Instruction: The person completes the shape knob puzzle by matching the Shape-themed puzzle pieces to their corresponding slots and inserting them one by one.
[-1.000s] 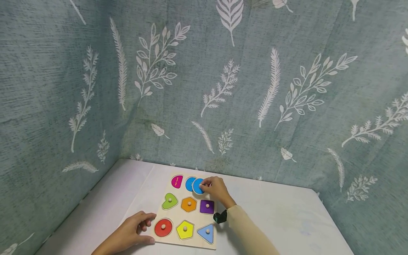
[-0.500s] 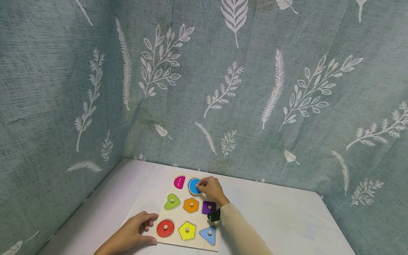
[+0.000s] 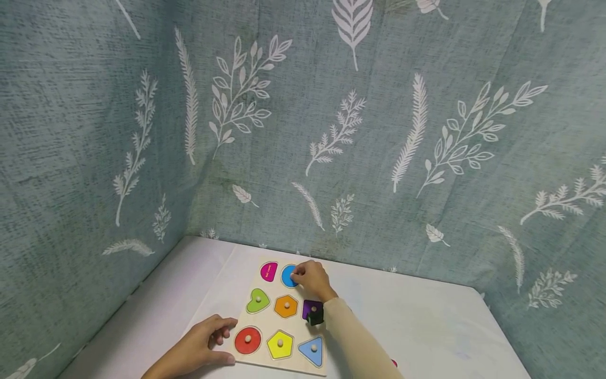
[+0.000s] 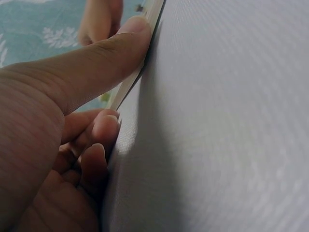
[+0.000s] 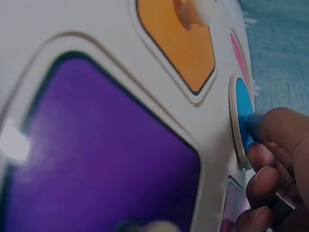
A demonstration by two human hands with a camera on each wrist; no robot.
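A wooden peg puzzle board lies on the table. My right hand pinches the blue oval puzzle piece by its knob, over the matching recess in the far row. In the right wrist view, the blue oval piece shows its side edge standing above the board surface. My left hand grips the near left corner of the board, thumb on the front edge and fingers at the left edge. The left wrist view shows the thumb against the board's thin edge.
Knobbed pieces sit in the board: green heart, orange hexagon, purple square, red circle, yellow pentagon, blue triangle. The pink half-round recess has no knob. Something pink shows beside the right sleeve.
My right hand has brought the blue oval piece leftward, from overlapping its recess at the right to lying in line with it. The left hand has kept its place at the board's corner.
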